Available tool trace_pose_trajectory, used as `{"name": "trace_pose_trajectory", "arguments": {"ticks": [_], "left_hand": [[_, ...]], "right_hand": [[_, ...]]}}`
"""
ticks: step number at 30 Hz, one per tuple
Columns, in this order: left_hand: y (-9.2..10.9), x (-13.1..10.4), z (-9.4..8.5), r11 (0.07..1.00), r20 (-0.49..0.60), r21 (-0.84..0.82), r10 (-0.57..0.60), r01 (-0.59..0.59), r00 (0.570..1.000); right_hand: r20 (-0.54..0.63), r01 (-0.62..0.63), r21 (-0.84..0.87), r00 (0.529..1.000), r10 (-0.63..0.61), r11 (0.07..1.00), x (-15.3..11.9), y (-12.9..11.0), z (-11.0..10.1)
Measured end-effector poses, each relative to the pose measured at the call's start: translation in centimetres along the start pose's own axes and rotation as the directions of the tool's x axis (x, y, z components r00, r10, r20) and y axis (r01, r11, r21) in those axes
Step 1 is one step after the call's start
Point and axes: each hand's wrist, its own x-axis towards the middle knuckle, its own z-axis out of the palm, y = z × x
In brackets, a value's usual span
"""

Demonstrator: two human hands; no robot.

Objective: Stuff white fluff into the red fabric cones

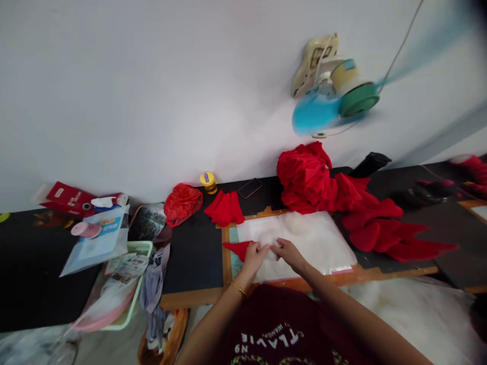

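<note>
Between my two hands is a small tuft of white fluffy stuffing (269, 244). My left hand (255, 256) pinches its left side, and my right hand (286, 252) has its fingers closed on the right side. A pointed red fabric piece (238, 248) lies against my left fingers; whether I grip it too I cannot tell. Below my hands is a white sheet (323, 243) on a wood-edged board. More white stuffing (294, 221) rests on the sheet's far part.
A big heap of red fabric (304, 177) and loose red pieces (388, 233) lie right. Behind are a small red stack (225, 208), a phone (250, 188), a yellow-lidded jar (208, 182) and a red plastic bag (183, 204). A blue-bladed fan (357, 100) hangs above; a green basket (131, 304) stands left.
</note>
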Motion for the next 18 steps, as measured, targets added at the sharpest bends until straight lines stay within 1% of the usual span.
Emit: {"name": "trace_pose_trajectory", "arguments": {"ticks": [4,7,10,12,14,16,18], "left_hand": [[-0.3,0.3,-1.0,0.999,-0.054,0.036,-0.008,0.01,0.999],[-0.5,0.7,-1.8,1.0,-0.106,0.023,-0.01,0.013,0.994],[-0.7,0.7,-2.6,1.0,-0.123,-0.002,-0.012,0.012,0.992],[-0.6,0.5,-2.8,1.0,-0.112,-0.006,-0.018,0.018,0.994],[-0.5,0.3,-2.6,1.0,-0.079,0.0,-0.028,0.028,0.996],[-0.2,-0.1,-2.0,0.999,-0.032,0.01,-0.039,0.04,0.999],[0.0,-0.3,-1.2,0.999,0.006,0.016,-0.048,0.048,0.999]], "right_hand": [[0.012,0.002,0.045,1.0,-0.002,0.999,0.0,0.2,-0.7],[0.001,0.006,0.082,1.0,-0.006,0.997,0.0,0.6,-1.3],[0.007,0.006,0.099,1.0,-0.006,0.995,-0.2,0.8,-2.2],[0.049,0.021,0.12,0.998,-0.027,0.993,-0.6,0.6,-2.9],[0.114,0.061,0.139,0.99,-0.077,0.988,-1.0,0.1,-3.3],[0.168,0.136,0.123,0.973,-0.155,0.983,-1.3,-0.5,-3.4],[0.199,0.208,0.061,0.956,-0.216,0.976,-1.2,-0.7,-3.1]]}}
